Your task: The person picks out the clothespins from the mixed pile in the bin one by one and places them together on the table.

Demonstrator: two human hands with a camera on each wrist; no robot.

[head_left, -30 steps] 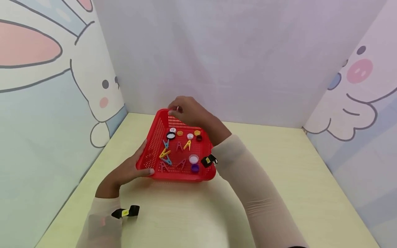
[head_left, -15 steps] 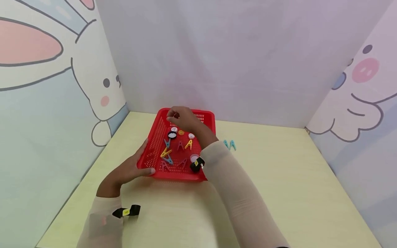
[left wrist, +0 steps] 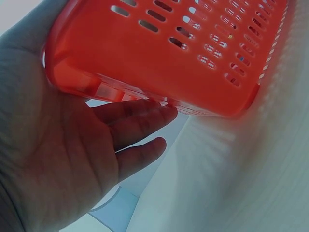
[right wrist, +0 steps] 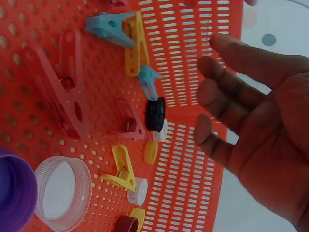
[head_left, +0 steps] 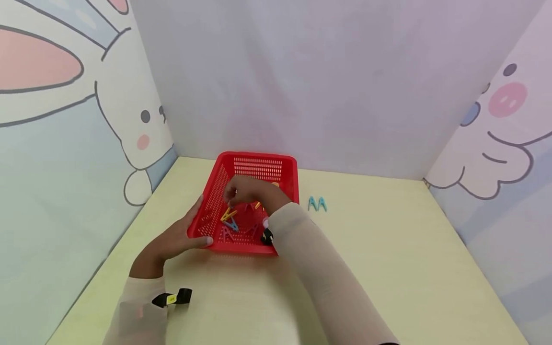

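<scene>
A red plastic basket (head_left: 222, 247) with perforated walls stands on the table. My left hand (head_left: 174, 237) holds its near left corner, thumb on the front rim, fingers along the outside of the left wall. Over the basket's inside hovers my right hand (head_left: 247, 189), nothing in its bent fingers in the right wrist view. Inside lie several clothespins, among them a yellow clothespin (head_left: 228, 214), a blue clothespin (head_left: 232, 224) and a red clothespin (right wrist: 67, 87). Bottle caps share the basket: a black cap (right wrist: 155, 114), a purple cap (right wrist: 17, 191) and a clear cap (right wrist: 63, 193) show.
Two light blue clothespins (head_left: 317, 203) stand side by side on the pale table (head_left: 388, 249), right of the basket. A grey back wall (head_left: 302, 86) and side walls with cartoon animals enclose the table.
My right hand has come from the basket's back rim down and nearer, over the clothespins. The two light blue clothespins on the table have come out from behind the arm. My left hand stays put.
</scene>
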